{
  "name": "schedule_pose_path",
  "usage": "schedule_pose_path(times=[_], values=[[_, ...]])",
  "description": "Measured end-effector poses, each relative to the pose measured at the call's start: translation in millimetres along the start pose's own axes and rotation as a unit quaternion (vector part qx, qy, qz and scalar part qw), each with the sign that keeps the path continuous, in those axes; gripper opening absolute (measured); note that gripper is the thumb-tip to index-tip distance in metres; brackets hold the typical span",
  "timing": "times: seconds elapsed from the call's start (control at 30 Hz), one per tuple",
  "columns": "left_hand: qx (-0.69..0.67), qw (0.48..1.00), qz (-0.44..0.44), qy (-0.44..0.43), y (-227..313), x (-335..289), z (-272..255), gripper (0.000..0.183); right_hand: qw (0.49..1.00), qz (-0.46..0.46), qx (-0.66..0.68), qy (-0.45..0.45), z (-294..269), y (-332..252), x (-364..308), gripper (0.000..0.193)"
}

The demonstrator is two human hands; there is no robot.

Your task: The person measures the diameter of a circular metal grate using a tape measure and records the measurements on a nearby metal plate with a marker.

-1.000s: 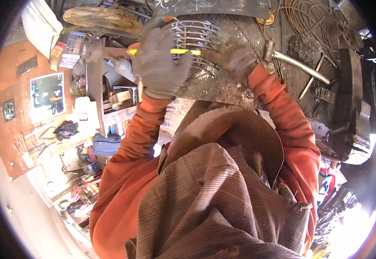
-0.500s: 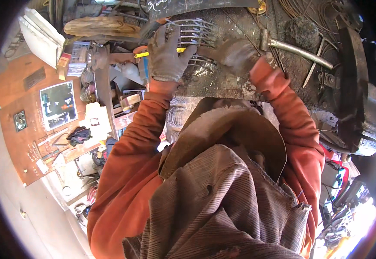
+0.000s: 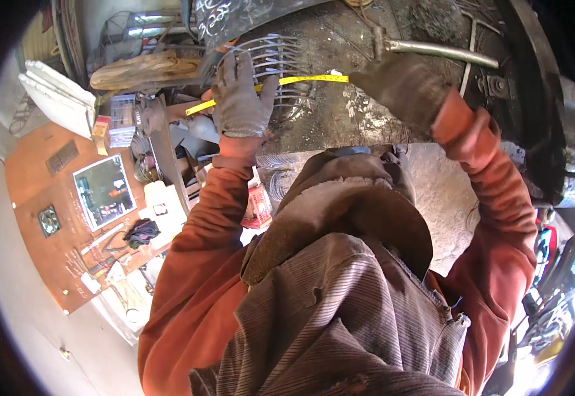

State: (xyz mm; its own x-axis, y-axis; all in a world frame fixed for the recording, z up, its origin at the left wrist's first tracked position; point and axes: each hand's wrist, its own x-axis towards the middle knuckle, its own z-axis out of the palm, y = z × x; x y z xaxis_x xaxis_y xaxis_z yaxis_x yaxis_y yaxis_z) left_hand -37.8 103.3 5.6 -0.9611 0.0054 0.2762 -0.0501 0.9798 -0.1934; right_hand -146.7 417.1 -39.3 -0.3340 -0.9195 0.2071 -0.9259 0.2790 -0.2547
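On the table [image 3: 340, 119], a tape measure [image 3: 314, 79] runs from left of the left hand [image 3: 242, 99], beneath it, across a set of bars [image 3: 277, 56] to the right hand [image 3: 403, 86]; behind that hand lies a hammer [image 3: 439, 51], head to the left; behind the bars is a plate [image 3: 248, 18]; left of them, a piece of wood [image 3: 135, 71]; farther left and nearer the person, a panel [image 3: 63, 188]

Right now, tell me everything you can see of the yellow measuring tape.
The yellow measuring tape is a narrow, flat, bright strip with dark markings, apparently thin metal, slightly bowed. It extends sideways across the curved metal bars, its left end sticking out past the gloved left hand, which hides part of it. Its other end disappears at the gloved right hand; no case shows. Whether it touches the bars is unclear.
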Motion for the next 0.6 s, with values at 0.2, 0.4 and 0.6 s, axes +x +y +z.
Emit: schedule_pose_path(times=[0.2, 0.4, 0.6], values=[[0.025, 0.998, -0.012, -0.058, 6, 11, -13, 0.070, 0.998, 0.008, -0.046, 0.052, 20, -13, 25, 0.014], [0.019, 0.995, -0.001, -0.101, 3, 25, -27, 0.068, 0.998, 0.051, 0.030, 0.015, 4, -4, 27, 0.017], [0.106, 0.985, 0.032, -0.131, 28, 34, -44, 0.063, 0.994, 0.070, 0.028, 0.080, 30, -17, 26, 0.019]])
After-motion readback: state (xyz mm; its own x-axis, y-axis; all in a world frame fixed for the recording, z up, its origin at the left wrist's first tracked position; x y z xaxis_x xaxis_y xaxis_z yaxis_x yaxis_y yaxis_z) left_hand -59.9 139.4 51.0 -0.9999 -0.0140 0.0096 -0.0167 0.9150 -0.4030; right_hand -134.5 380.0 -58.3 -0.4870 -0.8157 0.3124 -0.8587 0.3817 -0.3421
